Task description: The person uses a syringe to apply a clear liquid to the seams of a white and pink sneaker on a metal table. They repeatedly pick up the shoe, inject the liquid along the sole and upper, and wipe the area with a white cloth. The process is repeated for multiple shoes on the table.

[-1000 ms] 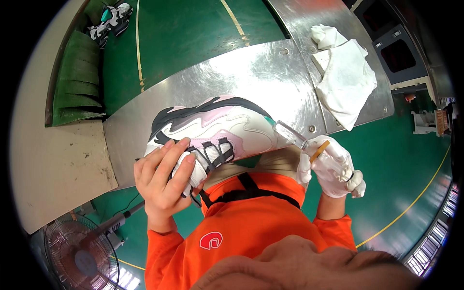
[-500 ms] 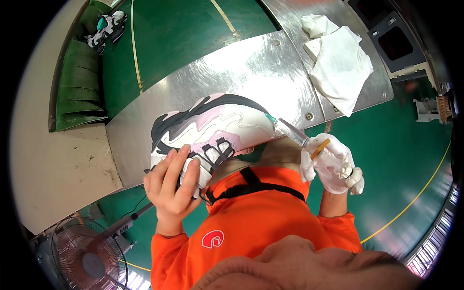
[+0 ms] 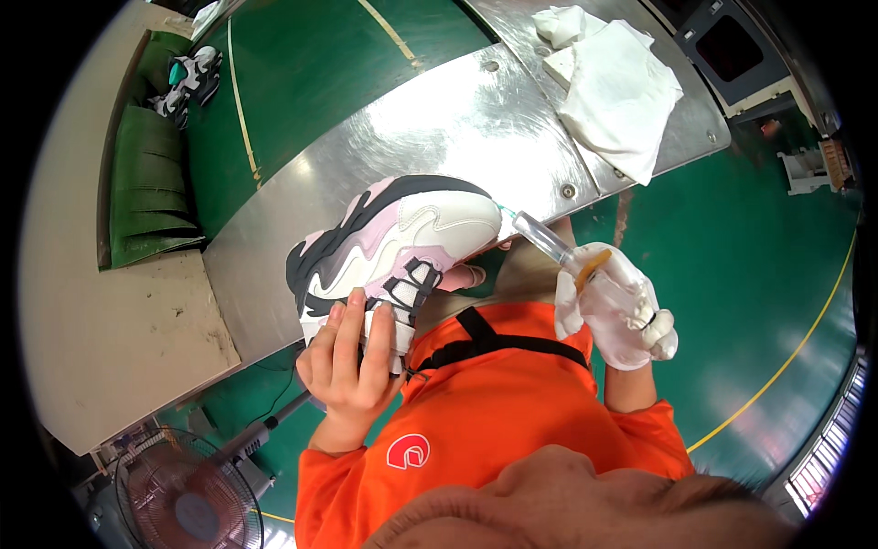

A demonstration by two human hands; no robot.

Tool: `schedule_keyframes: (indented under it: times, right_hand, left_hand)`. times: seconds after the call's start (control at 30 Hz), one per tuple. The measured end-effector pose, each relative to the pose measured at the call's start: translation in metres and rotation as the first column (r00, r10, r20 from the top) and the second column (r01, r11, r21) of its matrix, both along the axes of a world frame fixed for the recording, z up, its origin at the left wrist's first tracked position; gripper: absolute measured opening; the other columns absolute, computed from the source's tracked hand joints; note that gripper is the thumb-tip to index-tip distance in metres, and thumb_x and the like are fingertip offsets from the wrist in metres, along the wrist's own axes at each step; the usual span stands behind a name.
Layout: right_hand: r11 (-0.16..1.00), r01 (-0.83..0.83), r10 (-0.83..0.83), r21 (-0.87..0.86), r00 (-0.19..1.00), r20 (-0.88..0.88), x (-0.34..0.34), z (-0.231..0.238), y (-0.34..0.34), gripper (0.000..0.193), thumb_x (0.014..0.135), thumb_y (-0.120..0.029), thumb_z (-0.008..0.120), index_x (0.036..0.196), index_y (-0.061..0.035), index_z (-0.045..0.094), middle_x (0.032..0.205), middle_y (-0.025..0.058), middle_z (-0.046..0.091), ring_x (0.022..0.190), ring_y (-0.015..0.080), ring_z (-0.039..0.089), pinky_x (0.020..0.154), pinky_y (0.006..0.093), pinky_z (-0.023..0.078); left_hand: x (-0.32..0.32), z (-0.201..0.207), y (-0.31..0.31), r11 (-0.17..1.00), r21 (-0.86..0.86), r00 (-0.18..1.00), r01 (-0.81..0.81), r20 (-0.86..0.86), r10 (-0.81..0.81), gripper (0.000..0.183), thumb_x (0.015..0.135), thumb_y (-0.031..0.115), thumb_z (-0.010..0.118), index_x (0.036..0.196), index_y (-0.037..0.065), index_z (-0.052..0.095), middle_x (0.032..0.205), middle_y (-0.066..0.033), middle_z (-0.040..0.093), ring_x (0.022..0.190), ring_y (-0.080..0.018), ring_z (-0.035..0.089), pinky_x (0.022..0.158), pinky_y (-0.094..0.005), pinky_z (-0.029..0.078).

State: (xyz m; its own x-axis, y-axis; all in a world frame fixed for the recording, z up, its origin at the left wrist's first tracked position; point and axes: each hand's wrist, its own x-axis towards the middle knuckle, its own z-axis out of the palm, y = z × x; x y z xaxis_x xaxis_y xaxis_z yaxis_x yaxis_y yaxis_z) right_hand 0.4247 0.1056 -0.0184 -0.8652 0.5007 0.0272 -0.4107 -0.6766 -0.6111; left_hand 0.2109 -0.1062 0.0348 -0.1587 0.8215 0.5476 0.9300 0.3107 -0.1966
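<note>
A white, pink and dark-grey sneaker (image 3: 421, 233) lies tilted on its side at the metal table's near edge, toe to the right and sole away from me. Bare fingers of my left hand (image 3: 352, 357) are closed around its collar and tongue, with the thumb hidden. My right hand (image 3: 615, 306), in a loose white glove tied at the wrist, is wrapped around a clear syringe (image 3: 543, 238). The syringe's thin teal tip points at the sole edge by the toe, touching or very close. An amber strip (image 3: 593, 272) shows against the glove's fingers.
A white cloth (image 3: 622, 96) lies crumpled on the metal tabletop (image 3: 439, 110) at the far right. More shoes (image 3: 194, 80) rest on the green belt at far left, near a green flap curtain (image 3: 146, 183). A fan (image 3: 187, 503) stands at lower left.
The syringe and my right hand have shifted slightly left and its tip has followed the toe's edge. My left hand has moved slightly right, still holding the sneaker. The view has shifted a little.
</note>
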Motion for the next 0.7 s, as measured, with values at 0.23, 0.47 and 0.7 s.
schedule_keyframes:
  times: [0.23, 0.47, 0.7]
  right_hand:
    - [0.998, 0.033, -0.035, 0.048, 0.998, 0.045, -0.002, 0.014, -0.014, 0.121, 0.046, -0.048, 0.085, 0.136, 0.0183, 0.039, 0.109, 0.0268, 0.059, 0.082, 0.0289, 0.063, 0.068, 0.0360, 0.052]
    - [0.929, 0.019, -0.084, 0.369, 0.983, 0.162, 0.002, 0.017, -0.026, 0.114, 0.048, -0.041, 0.087, 0.134, 0.0169, 0.041, 0.108, 0.0267, 0.059, 0.085, 0.0303, 0.062, 0.068, 0.0364, 0.054]
    - [0.891, 0.003, -0.060, 0.454, 0.992, 0.110, -0.005, 0.000, -0.029, 0.105, 0.046, -0.023, 0.089, 0.133, 0.0148, 0.046, 0.113, 0.0220, 0.061, 0.089, 0.0267, 0.062, 0.074, 0.0325, 0.052]
  left_hand:
    - [-0.001, -0.008, -0.001, 0.999, 0.039, 0.999, 0.009, -0.051, -0.007, 0.028, 0.080, 0.018, 0.074, 0.107, 0.014, 0.073, 0.114, -0.0078, 0.073, 0.095, -0.0234, 0.066, 0.076, -0.0308, 0.043]
    - [-0.003, 0.001, -0.004, 0.999, -0.047, 1.000, 0.006, 0.027, -0.005, 0.046, 0.072, 0.029, 0.084, 0.113, 0.014, 0.071, 0.121, -0.0071, 0.070, 0.094, -0.0249, 0.065, 0.077, -0.0341, 0.041]
    - [-0.021, 0.030, 0.015, 0.994, -0.096, 0.978, 0.054, 0.208, -0.033, 0.053, 0.062, 0.022, 0.084, 0.112, 0.011, 0.069, 0.119, -0.0061, 0.069, 0.089, -0.0254, 0.060, 0.074, -0.0360, 0.041]
